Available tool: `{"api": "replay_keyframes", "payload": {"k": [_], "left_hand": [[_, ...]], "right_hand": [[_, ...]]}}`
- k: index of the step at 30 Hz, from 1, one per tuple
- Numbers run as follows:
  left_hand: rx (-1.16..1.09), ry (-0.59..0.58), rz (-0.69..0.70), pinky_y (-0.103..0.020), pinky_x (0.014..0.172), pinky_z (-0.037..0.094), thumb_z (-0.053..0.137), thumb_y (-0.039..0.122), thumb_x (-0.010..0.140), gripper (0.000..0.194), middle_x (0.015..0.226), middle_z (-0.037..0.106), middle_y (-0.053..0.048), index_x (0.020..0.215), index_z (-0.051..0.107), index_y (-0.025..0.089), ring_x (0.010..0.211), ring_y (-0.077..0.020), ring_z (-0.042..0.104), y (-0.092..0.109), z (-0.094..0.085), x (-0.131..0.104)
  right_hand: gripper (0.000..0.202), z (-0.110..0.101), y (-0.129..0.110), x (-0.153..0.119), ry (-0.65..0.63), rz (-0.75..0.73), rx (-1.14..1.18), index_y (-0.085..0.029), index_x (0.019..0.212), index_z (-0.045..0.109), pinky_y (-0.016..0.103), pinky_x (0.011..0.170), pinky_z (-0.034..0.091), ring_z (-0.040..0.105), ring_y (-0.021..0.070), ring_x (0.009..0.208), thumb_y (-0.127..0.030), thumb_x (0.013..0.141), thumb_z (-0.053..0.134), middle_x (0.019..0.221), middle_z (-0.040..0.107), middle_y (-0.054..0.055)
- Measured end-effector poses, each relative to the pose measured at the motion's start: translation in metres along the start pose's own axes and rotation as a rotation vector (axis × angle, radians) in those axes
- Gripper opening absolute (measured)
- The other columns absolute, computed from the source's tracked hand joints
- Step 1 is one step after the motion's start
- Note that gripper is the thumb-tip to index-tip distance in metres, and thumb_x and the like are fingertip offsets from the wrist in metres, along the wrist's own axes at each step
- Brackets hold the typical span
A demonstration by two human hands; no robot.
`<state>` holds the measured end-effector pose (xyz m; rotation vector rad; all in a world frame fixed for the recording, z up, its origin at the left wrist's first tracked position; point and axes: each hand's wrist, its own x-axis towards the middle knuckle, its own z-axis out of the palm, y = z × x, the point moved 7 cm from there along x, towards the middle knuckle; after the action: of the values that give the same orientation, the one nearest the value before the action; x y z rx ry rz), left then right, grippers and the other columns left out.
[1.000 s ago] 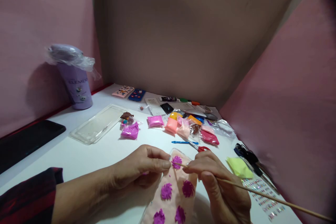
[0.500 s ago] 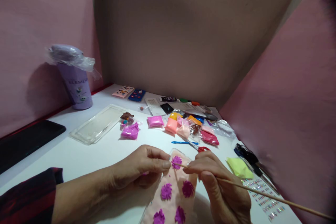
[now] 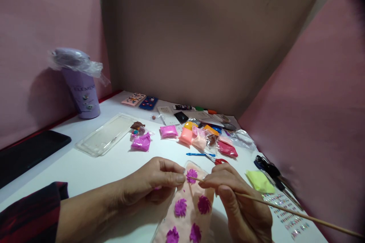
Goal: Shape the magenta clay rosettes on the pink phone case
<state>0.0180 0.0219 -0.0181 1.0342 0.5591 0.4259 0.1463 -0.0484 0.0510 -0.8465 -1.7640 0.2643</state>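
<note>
A clear phone case (image 3: 191,193) covered in pale peach clay lies low in the middle of the view, with several fringed magenta clay flowers (image 3: 180,208) on it. My left hand (image 3: 159,178) grips the case's upper left edge between thumb and fingers. In my right hand (image 3: 239,197) is a thin wooden skewer (image 3: 270,203), held like a pencil. The skewer's tip touches the top flower (image 3: 192,176). Its long end runs out to the lower right. Part of the case is hidden behind my right hand and below the frame.
Beyond my hands lie bagged clay packets (image 3: 169,131), a blue tool (image 3: 196,154) and red-handled scissors (image 3: 221,160). To the left are a clear case (image 3: 105,134), a black phone (image 3: 34,152) and a purple tumbler (image 3: 85,95). Yellow clay (image 3: 260,181) and a gem sticker sheet (image 3: 288,212) lie right.
</note>
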Motion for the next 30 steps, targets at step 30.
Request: {"api": "replay_keyframes", "payload": {"k": [30], "left_hand": [[-0.011,-0.005,-0.017,-0.022,0.037,0.008,0.066,0.029,0.076,0.017,0.043,0.034,0.008,0.077,0.062,0.012,0.035,-0.003,0.019,-0.0019,0.0004,0.0002]], "right_hand": [[0.021,-0.0007,-0.0017,0.0006,0.012,0.017,0.018,-0.019,0.098,0.063,0.038,0.068,0.046,0.056,0.019,0.074,-0.014,0.092,0.043,0.08,0.068,0.005]]}}
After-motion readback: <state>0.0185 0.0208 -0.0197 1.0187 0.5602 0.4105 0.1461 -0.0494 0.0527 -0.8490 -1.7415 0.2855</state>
